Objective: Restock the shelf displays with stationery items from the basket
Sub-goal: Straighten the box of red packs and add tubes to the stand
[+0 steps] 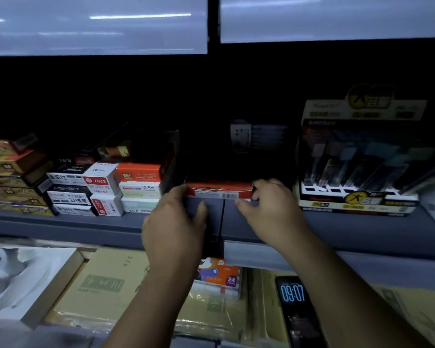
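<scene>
Here, in a dim shop aisle, I see both hands holding one flat red box [219, 189] at the front lip of a grey shelf [337, 229], just below the middle of the view. The left hand [172, 217] grips the box's left end, fingers curled over the top and thumb lying below on the shelf front. The right hand [269, 209] does the same at the right end. So each grip is closed on the box, one per end. I judge this keeps the long box level and square while it goes into the dark gap behind it.

At nine o'clock, stacked small boxes [103, 189] in white, red and black fill the shelf, labels facing out, so the gap seems the only free slot in this row. At three o'clock stands a display carton [357, 172] with a tall yellow header. It holds slim upright tubes or pens, too dim to tell which, and some front slots look empty.

On the level below, a pack of brown envelopes [98, 282] lies at seven o'clock. A bright pack marked 24 [219, 272] is at six, and a phone [293, 295] showing 09:07 is at five. At eight o'clock an open cardboard tray [50, 290] holds something white. The basket is out of view.
</scene>
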Demonstrator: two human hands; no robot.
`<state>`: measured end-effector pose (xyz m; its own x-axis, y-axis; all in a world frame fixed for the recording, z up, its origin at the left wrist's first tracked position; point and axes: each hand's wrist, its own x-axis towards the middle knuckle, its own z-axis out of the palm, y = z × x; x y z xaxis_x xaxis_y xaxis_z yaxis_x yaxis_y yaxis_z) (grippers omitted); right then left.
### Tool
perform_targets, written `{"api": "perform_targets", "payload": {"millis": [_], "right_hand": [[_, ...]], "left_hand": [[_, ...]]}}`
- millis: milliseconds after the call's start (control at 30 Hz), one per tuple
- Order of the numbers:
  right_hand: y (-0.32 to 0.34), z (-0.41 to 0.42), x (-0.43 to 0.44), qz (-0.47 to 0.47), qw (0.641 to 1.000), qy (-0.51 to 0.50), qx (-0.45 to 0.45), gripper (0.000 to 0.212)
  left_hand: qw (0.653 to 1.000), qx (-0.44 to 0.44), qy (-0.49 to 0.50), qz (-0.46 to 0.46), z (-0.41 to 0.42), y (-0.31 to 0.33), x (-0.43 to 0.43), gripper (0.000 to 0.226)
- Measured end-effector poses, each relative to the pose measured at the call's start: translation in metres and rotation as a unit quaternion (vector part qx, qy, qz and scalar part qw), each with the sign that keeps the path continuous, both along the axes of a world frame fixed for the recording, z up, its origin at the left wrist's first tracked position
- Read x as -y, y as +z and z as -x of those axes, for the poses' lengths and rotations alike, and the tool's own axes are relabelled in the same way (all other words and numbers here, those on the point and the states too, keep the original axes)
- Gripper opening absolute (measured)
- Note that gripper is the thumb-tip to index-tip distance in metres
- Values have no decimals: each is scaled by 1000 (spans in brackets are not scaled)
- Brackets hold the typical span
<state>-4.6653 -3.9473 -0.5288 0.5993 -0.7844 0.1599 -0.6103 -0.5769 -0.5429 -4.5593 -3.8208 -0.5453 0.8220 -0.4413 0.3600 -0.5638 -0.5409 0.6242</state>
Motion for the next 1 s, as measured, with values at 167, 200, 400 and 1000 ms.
{"api": "perform_targets", "payload": {"millis": [167, 200, 400, 1000], "right_hand": [[7, 32, -9, 112, 990, 77, 26, 50], [7, 42, -11, 122, 989, 80, 27, 49], [-4, 110, -13, 116, 988, -3, 105, 35], [-9, 189, 50, 39, 983, -174, 45, 65]], "left_hand": [[990, 104, -96, -5, 20, 5, -2, 37], [986, 117, -118, -2, 26, 4, 0, 33], [971, 106, -215, 18, 68, -3, 19, 30], [973, 52, -211, -79, 120, 3, 86, 50]]}}
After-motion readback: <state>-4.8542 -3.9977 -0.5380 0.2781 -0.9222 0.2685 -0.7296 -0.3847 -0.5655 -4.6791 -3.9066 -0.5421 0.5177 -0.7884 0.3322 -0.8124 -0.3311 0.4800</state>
